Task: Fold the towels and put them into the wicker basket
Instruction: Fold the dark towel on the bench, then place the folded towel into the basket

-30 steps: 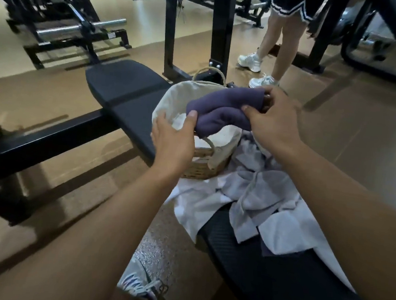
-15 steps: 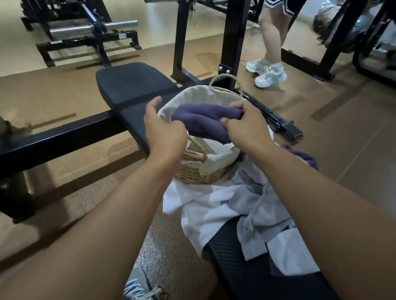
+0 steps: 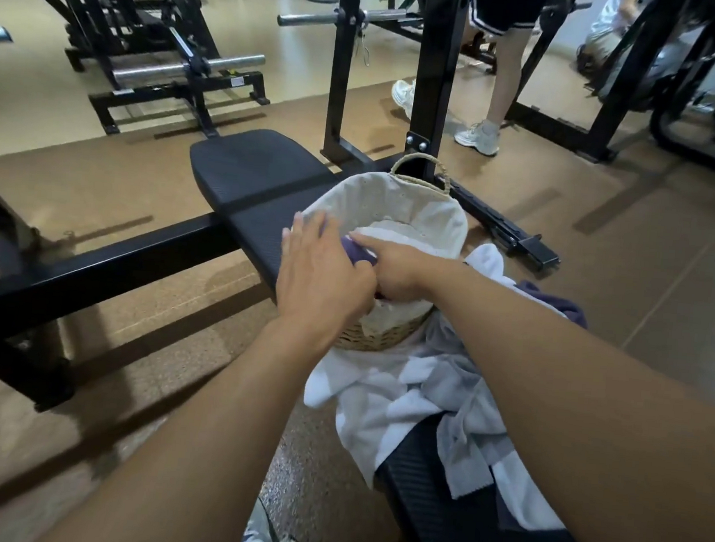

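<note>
Towel (image 3: 355, 251), purple, folded, low in basket (image 3: 389, 337) on bench (image 3: 261, 169), mostly hidden by hands. Left hand (image 3: 321, 276) spread flat, pressing down; right hand (image 3: 394, 269) curled on it, grip not clear. Probably soft, light, quick to unfold: best held across the folds. Loose towels (image 3: 419, 387) beside basket.

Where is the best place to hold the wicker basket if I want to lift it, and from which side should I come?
Grip the far looped handle of the wicker basket, probably coming down from above: it stands upright and free over the rim. The near side is covered by the left hand and right hand, which press the purple towel inside.
</note>
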Motion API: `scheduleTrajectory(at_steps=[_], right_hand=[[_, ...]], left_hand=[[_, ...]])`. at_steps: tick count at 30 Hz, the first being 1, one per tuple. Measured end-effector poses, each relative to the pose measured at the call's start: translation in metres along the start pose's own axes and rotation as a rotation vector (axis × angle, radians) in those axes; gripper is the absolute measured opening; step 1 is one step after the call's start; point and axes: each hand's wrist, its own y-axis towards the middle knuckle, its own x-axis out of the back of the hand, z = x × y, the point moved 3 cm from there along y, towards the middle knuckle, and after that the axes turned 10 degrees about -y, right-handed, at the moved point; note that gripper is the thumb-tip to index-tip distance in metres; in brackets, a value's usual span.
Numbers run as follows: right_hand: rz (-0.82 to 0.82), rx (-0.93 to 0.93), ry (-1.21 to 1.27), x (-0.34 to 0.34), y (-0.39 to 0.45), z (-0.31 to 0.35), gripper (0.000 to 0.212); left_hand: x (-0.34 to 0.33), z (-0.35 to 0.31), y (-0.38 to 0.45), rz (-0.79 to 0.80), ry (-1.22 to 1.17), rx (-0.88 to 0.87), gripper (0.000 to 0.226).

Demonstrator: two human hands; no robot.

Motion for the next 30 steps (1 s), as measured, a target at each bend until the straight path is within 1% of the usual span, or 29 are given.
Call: scheduleTrajectory(at_steps=[1,2,3,4,5,6,7,8,10,13,15,17,19,20,21,22,24,25,26,28,30], right_hand=[[0.076,0.019,-0.063,-0.004,0.002,0.003,0.069],[0.147,0.029,-0.124,-0.008,0.004,0.005,0.066],[0.182,0.028,-0.163,-0.009,0.005,0.006,0.063],[0.171,0.024,-0.162,-0.009,0.006,0.006,0.065],[0.137,0.025,-0.159,-0.008,0.006,0.005,0.068],[0.12,0.038,-0.165,-0.005,0.004,0.006,0.07],[0.124,0.048,-0.177,-0.003,0.001,0.007,0.069],[0.14,0.044,-0.192,-0.001,-0.001,0.006,0.067],[0.147,0.016,-0.179,0.003,-0.003,0.005,0.059],[0.15,-0.012,-0.149,0.005,-0.002,0.003,0.049],[0.129,-0.006,-0.125,0.002,-0.001,0.002,0.049],[0.049,-0.002,0.0,0.003,-0.003,0.001,0.057],[-0.083,-0.004,0.113,0.008,-0.005,-0.002,0.062],[-0.12,-0.008,0.137,0.009,-0.005,-0.004,0.061],[-0.109,-0.014,0.132,0.009,-0.006,-0.003,0.059],[-0.054,-0.008,0.094,0.007,-0.005,-0.002,0.055],[0.147,-0.023,-0.122,-0.001,-0.009,0.004,0.048],[0.208,-0.038,-0.222,-0.005,-0.01,0.005,0.048],[0.232,-0.046,-0.303,-0.007,-0.009,0.005,0.05],[0.205,-0.053,-0.375,-0.008,-0.006,0.003,0.055],[0.106,-0.07,-0.292,0.0,-0.007,0.004,0.058]], left_hand=[[0.0,0.002,0.001,-0.025,-0.043,0.015,0.019],[0.0,0.001,0.0,-0.043,-0.091,0.019,0.011],[0.0,0.0,-0.001,-0.05,-0.123,0.018,0.02],[-0.001,0.0,0.0,-0.051,-0.154,0.025,0.021],[-0.002,0.001,0.001,-0.055,-0.161,0.025,0.017],[-0.003,0.001,0.002,-0.055,-0.147,0.004,0.026],[-0.004,0.0,0.002,-0.039,-0.148,-0.012,0.046],[-0.003,-0.002,0.001,-0.028,-0.185,-0.015,0.062],[-0.003,-0.003,0.002,-0.045,-0.252,-0.017,0.075],[-0.003,-0.001,0.003,-0.049,-0.279,-0.018,0.077],[-0.003,-0.002,0.004,-0.051,-0.271,-0.012,0.076],[-0.003,-0.001,0.004,-0.047,-0.269,-0.015,0.075],[-0.004,0.0,0.003,-0.05,-0.284,-0.022,0.075],[-0.004,0.002,0.004,-0.052,-0.293,-0.016,0.076],[-0.004,0.002,0.004,-0.056,-0.292,-0.01,0.076],[-0.005,0.002,0.004,-0.061,-0.285,-0.01,0.076],[-0.005,0.0,0.003,-0.068,-0.267,-0.017,0.075],[-0.006,0.0,0.003,-0.067,-0.264,-0.015,0.075],[-0.006,-0.001,0.003,-0.068,-0.266,-0.011,0.075],[-0.005,0.0,0.002,-0.071,-0.292,-0.001,0.07],[-0.001,0.0,0.003,-0.083,-0.354,0.037,0.063]])
